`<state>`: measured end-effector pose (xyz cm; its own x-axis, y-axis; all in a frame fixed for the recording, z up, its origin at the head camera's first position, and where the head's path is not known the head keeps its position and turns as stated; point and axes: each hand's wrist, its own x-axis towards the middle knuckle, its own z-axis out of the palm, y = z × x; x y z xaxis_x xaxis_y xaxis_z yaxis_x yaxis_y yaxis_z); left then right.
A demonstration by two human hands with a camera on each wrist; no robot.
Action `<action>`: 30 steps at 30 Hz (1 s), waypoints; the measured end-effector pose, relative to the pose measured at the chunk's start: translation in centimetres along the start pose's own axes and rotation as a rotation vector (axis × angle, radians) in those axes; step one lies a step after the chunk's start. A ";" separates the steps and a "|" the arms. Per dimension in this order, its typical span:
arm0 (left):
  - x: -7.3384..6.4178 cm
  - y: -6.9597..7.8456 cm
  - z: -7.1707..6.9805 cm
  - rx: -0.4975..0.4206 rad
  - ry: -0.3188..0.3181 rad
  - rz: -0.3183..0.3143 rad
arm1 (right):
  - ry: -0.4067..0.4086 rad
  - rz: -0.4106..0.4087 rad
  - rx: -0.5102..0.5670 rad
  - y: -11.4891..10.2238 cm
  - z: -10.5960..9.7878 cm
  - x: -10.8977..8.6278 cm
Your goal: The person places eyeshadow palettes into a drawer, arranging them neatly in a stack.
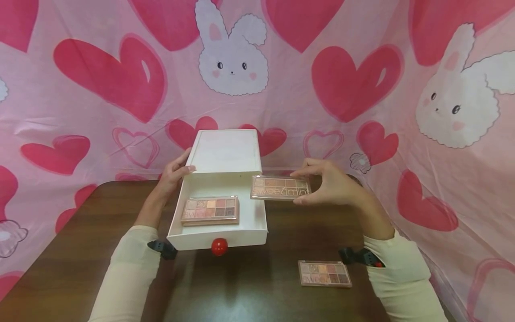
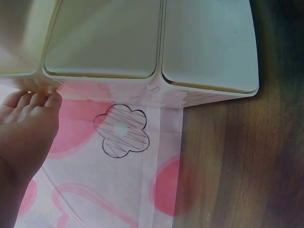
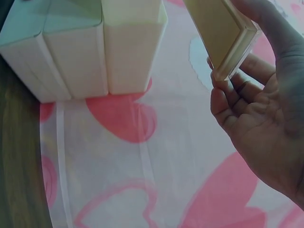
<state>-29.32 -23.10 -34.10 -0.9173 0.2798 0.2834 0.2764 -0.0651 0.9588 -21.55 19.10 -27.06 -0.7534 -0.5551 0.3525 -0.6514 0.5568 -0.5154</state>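
A white drawer unit (image 1: 226, 150) stands on the table, its top drawer (image 1: 252, 219) pulled out and showing a red knob (image 1: 219, 247). My left hand (image 1: 174, 174) grips the unit's left side, with the thumb at its top edge; in the left wrist view the fingers (image 2: 40, 102) bend against the white wall. Between thumb and fingers my right hand (image 1: 333, 184) pinches an eyeshadow palette (image 1: 277, 188) with a clear, lettered lid, above the drawer's right side. Another eyeshadow palette (image 1: 210, 209) lies inside the drawer; whether more sit under it I cannot tell.
One more eyeshadow palette (image 1: 324, 274) lies on the dark wooden table (image 1: 225, 295), near the right forearm. Behind the table hangs a pink cloth (image 1: 289, 89) with hearts and rabbits. Two lower drawers (image 2: 102, 38) of the unit show in the left wrist view.
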 end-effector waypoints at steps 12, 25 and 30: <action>0.2 -0.2 0.1 0.012 0.000 -0.004 | 0.007 -0.101 0.033 -1.6 3.2 2.5; 0.0 0.0 0.2 0.015 0.003 -0.006 | -0.024 -0.167 0.013 -3.7 6.1 5.3; -0.2 0.2 0.2 0.002 0.012 -0.003 | -0.046 -0.203 -0.029 -4.6 7.3 6.6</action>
<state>-29.08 -22.97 -33.99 -0.9216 0.2685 0.2803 0.2737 -0.0626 0.9598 -22.90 8.36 -28.10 -0.6018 -0.6853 0.4102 -0.7923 0.4476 -0.4146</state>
